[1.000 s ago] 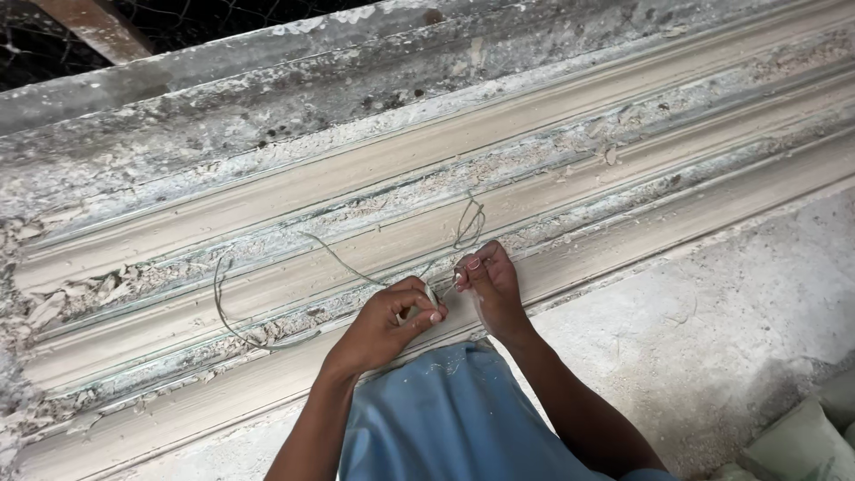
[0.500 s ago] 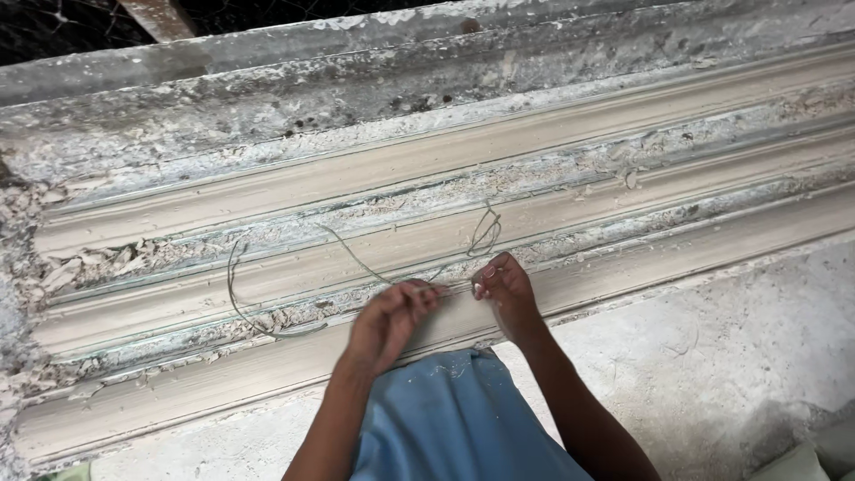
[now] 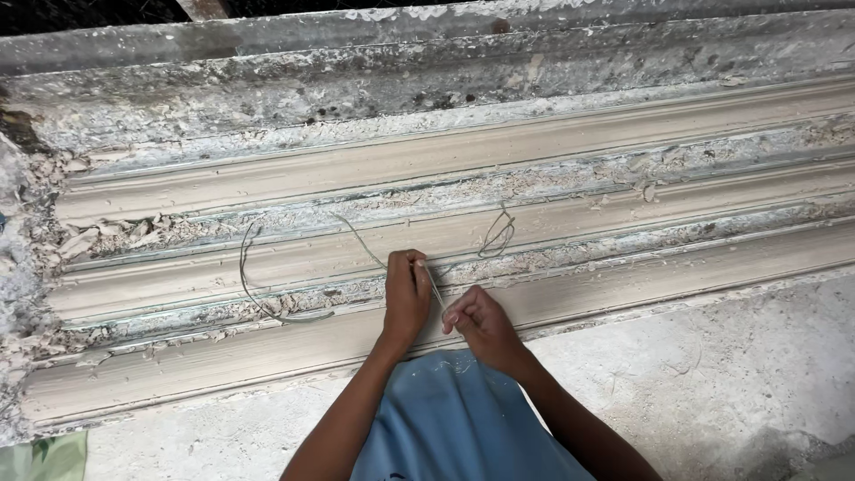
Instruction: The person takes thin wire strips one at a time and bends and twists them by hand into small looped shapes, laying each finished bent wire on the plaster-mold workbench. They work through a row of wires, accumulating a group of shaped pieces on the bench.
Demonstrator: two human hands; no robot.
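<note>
A thin grey wire (image 3: 365,242) lies across long plaster moulding strips (image 3: 534,147) set side by side in a mould. One end curves in a loop (image 3: 254,289) at the left, the other twists into a small loop (image 3: 496,233) at the right. My left hand (image 3: 406,294) pinches the wire's middle between thumb and fingers. My right hand (image 3: 476,322) is closed on the same wire just below and right of it. Both hands are close together, above my blue-clad knee (image 3: 454,419).
Crumbled plaster flakes (image 3: 98,240) fill the grooves between the strips and pile at the left end. A rough grey concrete slab (image 3: 730,383) runs along the near side. A dark gap (image 3: 80,13) lies beyond the far rim.
My hands have come closer together and pulled back toward me, with the wire's middle drawn taut between them. The camera has shifted a little to the left.
</note>
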